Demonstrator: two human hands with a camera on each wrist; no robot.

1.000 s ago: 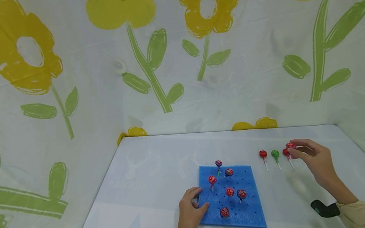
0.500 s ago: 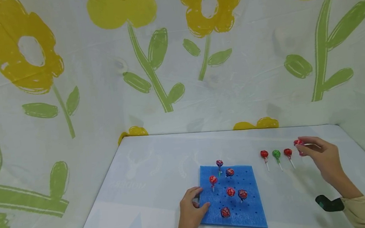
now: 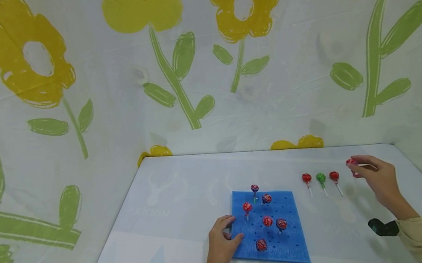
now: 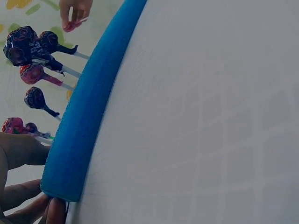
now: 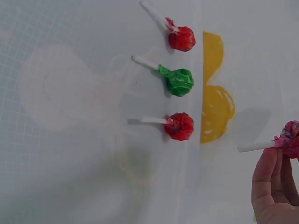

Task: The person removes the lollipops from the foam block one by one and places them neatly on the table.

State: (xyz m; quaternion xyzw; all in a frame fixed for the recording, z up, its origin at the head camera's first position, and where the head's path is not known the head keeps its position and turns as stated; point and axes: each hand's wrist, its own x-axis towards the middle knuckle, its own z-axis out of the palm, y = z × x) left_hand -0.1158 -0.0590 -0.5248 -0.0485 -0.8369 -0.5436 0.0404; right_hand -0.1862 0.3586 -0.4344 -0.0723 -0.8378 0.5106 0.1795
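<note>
Out to the right swings the right hand (image 3: 379,177), carrying a pink-and-red lollipop (image 3: 351,162) away from the lying red lollipop (image 3: 334,175) it overlapped a second ago, and now there's a gap between them! Thumb and fingers are pinched on the wrapped head, holding it above the surface (image 3: 189,219), while the left hand (image 3: 221,242) has its grip clamped on the left edge of the blue foam pad (image 3: 288,250), six lollipops standing in it. Danger here, I'd say: slick wrapping could slide if that pinch eases, dropping the candy to roll away; a low sweep back could scatter the row, green lollipop (image 3: 321,178) included; and a hard squeeze from the left might buckle the foam and tip the standing ones. And look at this candy: pinkish-red wrapping, darker printing, gathered at the neck, with a plain white stick poking out beyond the fingers.
</note>
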